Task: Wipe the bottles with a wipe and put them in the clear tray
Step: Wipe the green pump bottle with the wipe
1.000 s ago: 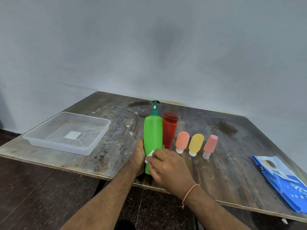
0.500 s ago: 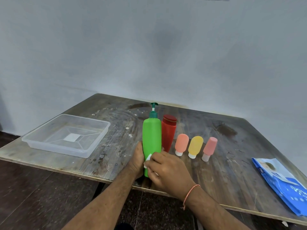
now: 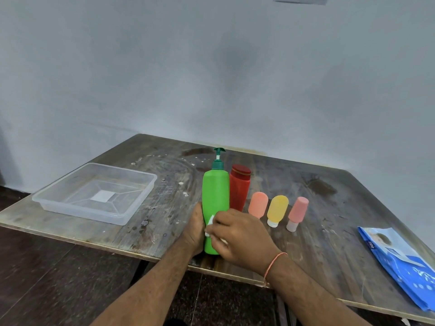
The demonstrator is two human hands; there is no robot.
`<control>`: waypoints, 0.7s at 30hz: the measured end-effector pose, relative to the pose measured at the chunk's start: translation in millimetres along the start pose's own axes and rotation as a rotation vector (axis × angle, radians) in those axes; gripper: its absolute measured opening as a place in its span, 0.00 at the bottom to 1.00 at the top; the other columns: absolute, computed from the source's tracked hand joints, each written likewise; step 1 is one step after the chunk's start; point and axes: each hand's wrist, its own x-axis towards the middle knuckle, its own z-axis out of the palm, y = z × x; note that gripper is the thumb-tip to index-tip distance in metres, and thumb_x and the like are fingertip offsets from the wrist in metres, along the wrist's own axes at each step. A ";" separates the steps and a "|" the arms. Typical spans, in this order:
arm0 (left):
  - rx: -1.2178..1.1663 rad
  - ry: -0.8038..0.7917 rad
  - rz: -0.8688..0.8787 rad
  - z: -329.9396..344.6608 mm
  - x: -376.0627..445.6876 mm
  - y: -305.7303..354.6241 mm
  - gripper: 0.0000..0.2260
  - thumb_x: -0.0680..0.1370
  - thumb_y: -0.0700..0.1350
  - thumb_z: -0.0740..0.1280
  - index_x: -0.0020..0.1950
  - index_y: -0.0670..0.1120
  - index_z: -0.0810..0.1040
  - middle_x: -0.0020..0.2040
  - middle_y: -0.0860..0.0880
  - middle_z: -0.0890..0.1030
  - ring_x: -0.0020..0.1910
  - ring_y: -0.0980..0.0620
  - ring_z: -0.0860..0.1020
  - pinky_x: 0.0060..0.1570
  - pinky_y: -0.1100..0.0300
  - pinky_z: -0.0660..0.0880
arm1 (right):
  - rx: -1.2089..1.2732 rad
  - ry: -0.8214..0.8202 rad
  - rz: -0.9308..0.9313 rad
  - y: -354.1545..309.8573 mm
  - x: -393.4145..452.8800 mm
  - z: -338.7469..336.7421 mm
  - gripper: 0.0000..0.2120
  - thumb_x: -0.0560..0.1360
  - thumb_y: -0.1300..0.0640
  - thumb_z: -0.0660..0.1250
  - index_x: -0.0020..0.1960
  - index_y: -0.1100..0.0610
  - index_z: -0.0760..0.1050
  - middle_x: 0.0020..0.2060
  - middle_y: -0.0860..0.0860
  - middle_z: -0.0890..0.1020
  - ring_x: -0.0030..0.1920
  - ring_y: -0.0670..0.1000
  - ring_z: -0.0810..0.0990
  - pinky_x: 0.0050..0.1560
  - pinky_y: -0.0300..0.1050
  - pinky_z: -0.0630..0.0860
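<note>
The left hand (image 3: 195,228) grips the lower body of the green pump bottle (image 3: 215,196), steadying it upright near the table's (image 3: 329,231) front edge, while the right hand (image 3: 237,238) pinches a white wipe (image 3: 210,222) against the bottle's near side. Over the last second the wipe has barely shifted on that low patch, so wiping looks only just begun. Well to the left of the grip the clear tray (image 3: 141,198) holds no bottles. Just right stand the red bottle (image 3: 240,187) and three small ones; far right lies the blue wipes pack (image 3: 400,262).
</note>
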 end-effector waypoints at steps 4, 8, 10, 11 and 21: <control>-0.007 0.004 -0.002 0.8 0.2 -0.8 0.19 0.84 0.54 0.54 0.45 0.45 0.78 0.40 0.41 0.77 0.37 0.47 0.78 0.38 0.54 0.77 | -0.043 -0.026 -0.039 5.2 1.9 -3.8 0.06 0.79 0.49 0.70 0.50 0.46 0.86 0.42 0.44 0.79 0.42 0.50 0.76 0.36 0.50 0.73; -0.050 -0.017 -0.002 4.6 -4.4 2.0 0.23 0.87 0.52 0.50 0.51 0.43 0.81 0.42 0.42 0.83 0.41 0.47 0.84 0.41 0.54 0.82 | -0.105 0.111 0.074 4.8 19.8 -4.3 0.06 0.81 0.50 0.69 0.52 0.48 0.85 0.45 0.46 0.80 0.44 0.53 0.75 0.36 0.51 0.74; -0.057 -0.030 -0.004 5.8 -5.0 1.9 0.22 0.87 0.52 0.51 0.53 0.43 0.82 0.42 0.43 0.85 0.42 0.47 0.85 0.43 0.53 0.83 | -0.120 0.141 0.125 3.4 27.1 -5.0 0.07 0.80 0.51 0.70 0.55 0.48 0.85 0.46 0.46 0.80 0.44 0.53 0.76 0.35 0.51 0.74; -0.062 -0.025 0.001 6.6 -6.0 2.8 0.22 0.88 0.51 0.51 0.53 0.43 0.81 0.42 0.43 0.85 0.42 0.47 0.85 0.43 0.53 0.83 | -0.117 0.139 0.129 2.5 28.2 -4.9 0.07 0.80 0.51 0.70 0.55 0.48 0.85 0.46 0.46 0.80 0.44 0.53 0.76 0.35 0.50 0.74; -0.019 0.032 0.065 11.2 -9.8 5.5 0.20 0.89 0.47 0.49 0.52 0.42 0.79 0.40 0.45 0.85 0.44 0.49 0.84 0.46 0.54 0.82 | -0.110 0.075 0.057 7.8 36.1 -10.7 0.07 0.79 0.49 0.69 0.49 0.47 0.86 0.42 0.45 0.79 0.42 0.52 0.77 0.34 0.49 0.75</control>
